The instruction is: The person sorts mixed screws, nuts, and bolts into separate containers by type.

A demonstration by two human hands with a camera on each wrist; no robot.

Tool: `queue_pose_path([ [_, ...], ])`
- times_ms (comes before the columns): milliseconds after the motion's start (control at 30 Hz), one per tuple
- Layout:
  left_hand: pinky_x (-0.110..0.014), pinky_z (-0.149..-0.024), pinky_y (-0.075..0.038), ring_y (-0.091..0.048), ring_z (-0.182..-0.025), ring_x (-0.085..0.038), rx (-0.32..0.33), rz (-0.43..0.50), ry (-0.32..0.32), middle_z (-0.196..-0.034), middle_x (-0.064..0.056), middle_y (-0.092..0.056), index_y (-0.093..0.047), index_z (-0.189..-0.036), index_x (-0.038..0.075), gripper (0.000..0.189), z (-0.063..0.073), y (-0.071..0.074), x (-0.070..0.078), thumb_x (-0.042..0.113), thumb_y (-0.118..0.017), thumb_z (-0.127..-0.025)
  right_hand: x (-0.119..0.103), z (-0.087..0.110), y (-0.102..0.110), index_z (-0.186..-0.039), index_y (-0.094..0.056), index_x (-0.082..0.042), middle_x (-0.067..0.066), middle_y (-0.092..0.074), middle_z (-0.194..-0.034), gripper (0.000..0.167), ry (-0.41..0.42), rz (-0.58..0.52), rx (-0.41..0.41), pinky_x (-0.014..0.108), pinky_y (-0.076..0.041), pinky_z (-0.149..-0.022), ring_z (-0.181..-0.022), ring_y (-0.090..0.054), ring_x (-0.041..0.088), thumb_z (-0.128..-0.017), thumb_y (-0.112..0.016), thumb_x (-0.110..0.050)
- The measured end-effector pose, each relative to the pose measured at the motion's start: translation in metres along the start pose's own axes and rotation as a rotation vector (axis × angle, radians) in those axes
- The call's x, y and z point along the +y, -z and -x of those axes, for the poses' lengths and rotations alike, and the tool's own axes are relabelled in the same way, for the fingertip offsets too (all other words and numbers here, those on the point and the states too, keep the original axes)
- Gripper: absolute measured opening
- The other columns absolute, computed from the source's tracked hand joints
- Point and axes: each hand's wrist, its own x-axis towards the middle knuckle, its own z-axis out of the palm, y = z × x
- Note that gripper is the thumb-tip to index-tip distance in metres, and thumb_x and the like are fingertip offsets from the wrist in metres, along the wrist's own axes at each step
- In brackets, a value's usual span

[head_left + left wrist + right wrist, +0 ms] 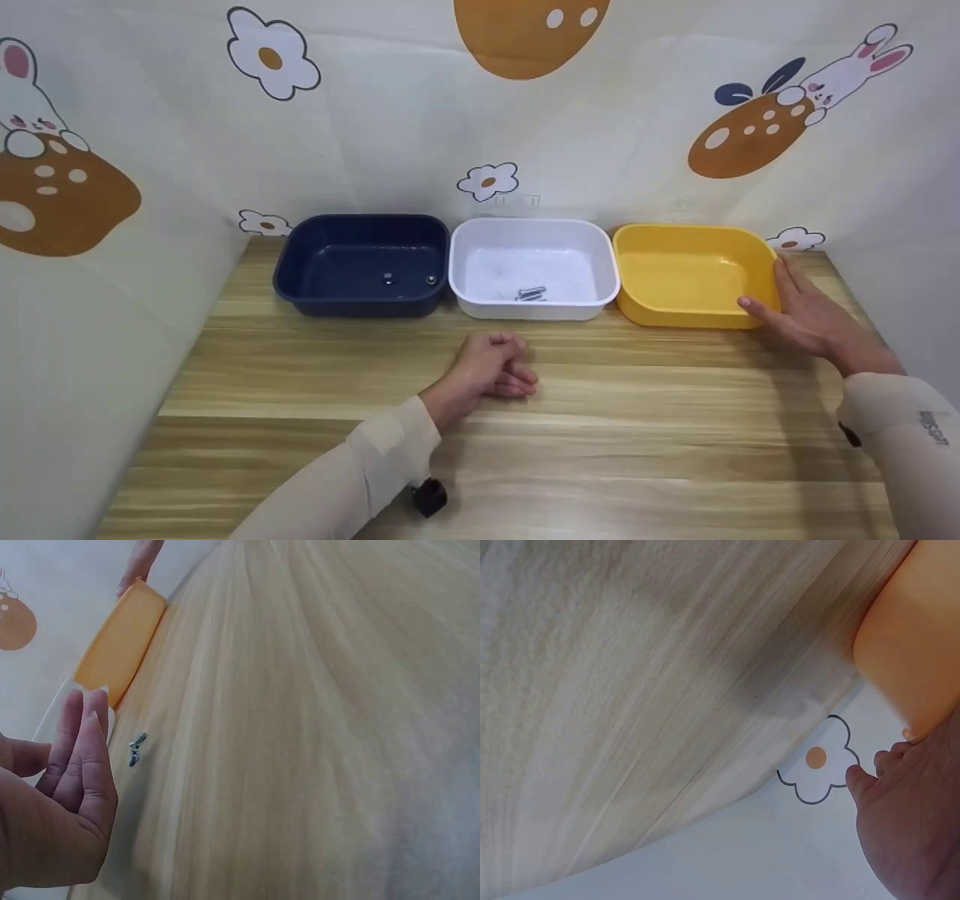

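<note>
On the wooden table, my left hand (491,367) rests in front of the white bin (534,310), its fingers loosely bent and holding nothing. Beside those fingers, the left wrist view shows a few small metal screws (136,749) on the tabletop; in the head view the hand hides them. My right hand (810,315) holds the right end of the yellow bin (675,315), thumb over the front rim and fingers along the outer side. More screws (531,293) lie inside the white bin. Small metal nuts (431,280) sit in the dark blue bin (360,306).
The three bins stand side by side along the back of the wooden table (600,450). Directly behind them rises a fabric backdrop (390,135) printed with flowers and rabbits, which also closes off the left and right sides.
</note>
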Motion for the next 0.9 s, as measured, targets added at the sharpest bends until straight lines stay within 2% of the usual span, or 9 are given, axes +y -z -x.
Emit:
queue_pose_path([
  [367,-0.027,-0.047,-0.055,-0.066,-0.049,-0.019,-0.028,-0.122,0.031,-0.061,-0.013,-0.067,-0.061,-0.105,-0.005,0.015,0.0034,0.0015,-0.0091,0.003,-0.05,-0.097,-0.0023,0.0008,0.0005,-0.15,0.023,-0.006,0.025,0.022,-0.157,0.1,-0.038,0.005,-0.032,0.074,-0.011,-0.105,-0.136,-0.01,0.06,-0.095,-0.032,-0.068],
  [633,-0.028,-0.046,-0.055,-0.067,-0.05,-0.021,-0.041,-0.179,0.092,-0.063,-0.015,-0.069,-0.065,-0.103,-0.001,0.015,0.0048,-0.0001,-0.0093,-0.001,-0.052,-0.095,-0.001,0.0011,0.0009,-0.15,0.022,-0.005,0.026,0.021,-0.157,0.099,-0.035,0.004,-0.031,0.075,-0.013,-0.104,-0.135,-0.011,0.061,-0.095,-0.033,-0.066],
  [900,-0.027,-0.041,-0.052,-0.064,-0.045,-0.02,0.026,-0.228,0.11,-0.057,-0.014,-0.065,-0.065,-0.094,-0.002,0.017,0.0031,-0.0061,-0.0109,-0.008,-0.05,-0.088,-0.001,0.0014,0.0018,-0.15,0.024,-0.005,0.027,0.02,-0.156,0.1,-0.044,-0.003,-0.038,0.074,-0.012,-0.105,-0.136,-0.01,0.061,-0.095,-0.032,-0.068],
])
